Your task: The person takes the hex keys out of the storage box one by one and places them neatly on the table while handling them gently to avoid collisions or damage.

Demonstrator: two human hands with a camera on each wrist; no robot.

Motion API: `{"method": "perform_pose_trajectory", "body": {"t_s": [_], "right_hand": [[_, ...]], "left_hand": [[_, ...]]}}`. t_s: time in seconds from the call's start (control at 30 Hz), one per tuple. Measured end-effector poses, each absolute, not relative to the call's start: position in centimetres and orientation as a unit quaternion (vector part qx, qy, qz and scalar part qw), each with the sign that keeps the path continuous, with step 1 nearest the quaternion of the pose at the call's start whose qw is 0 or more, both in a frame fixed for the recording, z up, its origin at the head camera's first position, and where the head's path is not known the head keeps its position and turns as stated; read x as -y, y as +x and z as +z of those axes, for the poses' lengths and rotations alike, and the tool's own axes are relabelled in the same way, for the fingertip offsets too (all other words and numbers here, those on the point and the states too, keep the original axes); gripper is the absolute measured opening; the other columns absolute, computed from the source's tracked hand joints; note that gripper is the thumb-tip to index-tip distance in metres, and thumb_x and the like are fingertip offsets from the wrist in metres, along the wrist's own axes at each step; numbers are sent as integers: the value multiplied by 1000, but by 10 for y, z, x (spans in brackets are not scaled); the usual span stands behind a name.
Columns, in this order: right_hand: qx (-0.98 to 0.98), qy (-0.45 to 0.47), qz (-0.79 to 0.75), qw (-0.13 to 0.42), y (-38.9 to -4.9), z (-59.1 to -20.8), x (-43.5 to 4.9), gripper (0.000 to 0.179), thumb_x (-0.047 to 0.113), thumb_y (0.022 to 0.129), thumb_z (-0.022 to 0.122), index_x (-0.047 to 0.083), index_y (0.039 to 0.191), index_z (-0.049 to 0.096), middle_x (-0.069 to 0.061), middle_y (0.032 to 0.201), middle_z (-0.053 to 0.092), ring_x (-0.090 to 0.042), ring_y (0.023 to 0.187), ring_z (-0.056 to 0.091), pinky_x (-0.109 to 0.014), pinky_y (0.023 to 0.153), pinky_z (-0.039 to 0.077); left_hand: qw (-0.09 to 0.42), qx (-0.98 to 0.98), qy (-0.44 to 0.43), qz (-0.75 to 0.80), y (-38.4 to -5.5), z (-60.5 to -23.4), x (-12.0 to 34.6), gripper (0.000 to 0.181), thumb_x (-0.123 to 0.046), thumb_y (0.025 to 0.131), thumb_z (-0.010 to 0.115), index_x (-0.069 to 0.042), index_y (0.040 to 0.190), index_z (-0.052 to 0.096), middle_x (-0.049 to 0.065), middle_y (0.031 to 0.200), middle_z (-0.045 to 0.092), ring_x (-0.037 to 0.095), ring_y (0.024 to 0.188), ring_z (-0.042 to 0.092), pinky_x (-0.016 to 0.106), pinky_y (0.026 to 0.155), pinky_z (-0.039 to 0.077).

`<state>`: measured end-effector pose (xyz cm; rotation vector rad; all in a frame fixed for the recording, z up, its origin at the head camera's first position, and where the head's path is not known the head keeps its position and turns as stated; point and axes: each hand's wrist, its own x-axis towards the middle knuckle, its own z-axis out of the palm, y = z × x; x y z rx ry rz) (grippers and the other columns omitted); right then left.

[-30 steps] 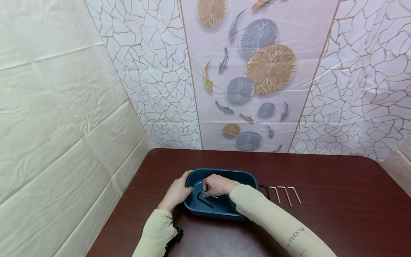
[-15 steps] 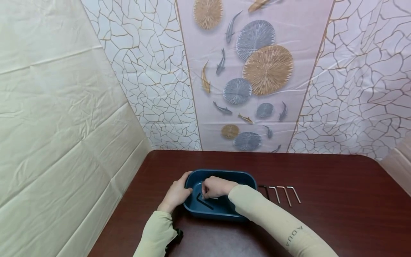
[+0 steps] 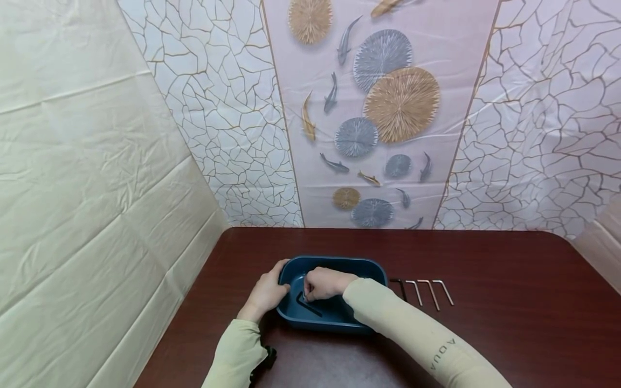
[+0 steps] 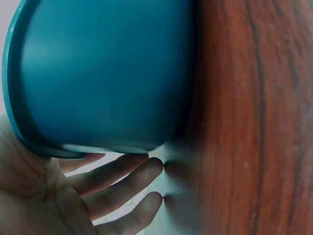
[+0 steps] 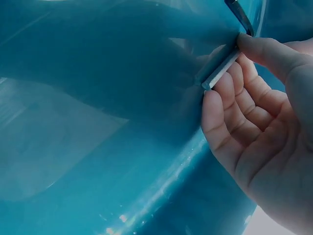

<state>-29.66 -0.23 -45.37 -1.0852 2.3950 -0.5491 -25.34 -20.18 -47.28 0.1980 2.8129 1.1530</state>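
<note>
My left hand (image 3: 266,291) holds the left end of a blue plastic tray (image 3: 335,325), with the thumb over the rim and the other fingers along the outer wall. Inside the tray, my right hand (image 3: 326,283) is low over the bottom. Between its thumb and fingers it pinches a silver hex key (image 5: 222,71); most of this key is hidden in the head view. Just left of that hand, a black hex key (image 3: 308,307) lies on the tray's bottom, and its dark end (image 5: 239,17) shows past my thumb in the right wrist view.
Right of the tray, a black hex key (image 3: 401,289) and several silver hex keys (image 3: 430,293) lie in a row on the dark red wooden table (image 3: 509,302). Patterned sheeting (image 3: 233,134) hangs behind the table. My right forearm crosses the tray's front right corner.
The pale end of the silver hex key, seen right of my right fingers before, is now out of sight in the head view. My left hand keeps its place on the tray.
</note>
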Motion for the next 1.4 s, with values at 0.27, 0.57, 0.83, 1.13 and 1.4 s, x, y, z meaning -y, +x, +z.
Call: {"method": "perform_pose_trajectory", "body": {"t_s": [0.27, 0.57, 0.83, 1.13, 1.4], "right_hand": [[-854, -420, -196, 236, -300, -455, 4, 36, 18, 98, 63, 18, 63, 59, 6, 53, 41, -9, 48, 44, -23, 53, 35], [-850, -435, -193, 228, -303, -456, 3, 34, 17, 97, 64, 19, 63, 61, 5, 53, 46, -9, 47, 47, -23, 52, 40], [-857, -429, -185, 216, -293, -440, 3, 27, 15, 100, 61, 14, 73, 66, 6, 54, 51, -6, 48, 51, -22, 53, 43], [-862, -417, -193, 215, -295, -443, 2, 23, 15, 101, 57, 17, 79, 62, 4, 59, 55, -8, 49, 53, -23, 52, 44], [-869, -413, -183, 204, -296, -441, 2, 15, 17, 102, 57, 16, 86, 60, 4, 70, 55, -9, 50, 52, -22, 54, 41]], "left_hand": [[42, -923, 69, 377, -253, -472, 203, 63, -8, 94, 59, -14, 153, 39, 12, 84, 68, 21, 62, 61, 36, 62, 47], [46, -924, 65, 374, -252, -470, 201, 63, -8, 95, 59, -14, 154, 39, 12, 85, 68, 22, 66, 61, 37, 65, 47], [47, -929, 58, 364, -253, -471, 201, 63, -9, 95, 60, -15, 154, 39, 19, 102, 70, 23, 70, 63, 38, 65, 49], [48, -930, 48, 361, -254, -471, 201, 62, -10, 95, 60, -16, 153, 40, 21, 119, 67, 24, 80, 65, 40, 70, 51], [50, -931, 44, 358, -254, -471, 201, 63, -11, 94, 61, -17, 153, 40, 21, 115, 68, 25, 83, 65, 42, 73, 51]]}}
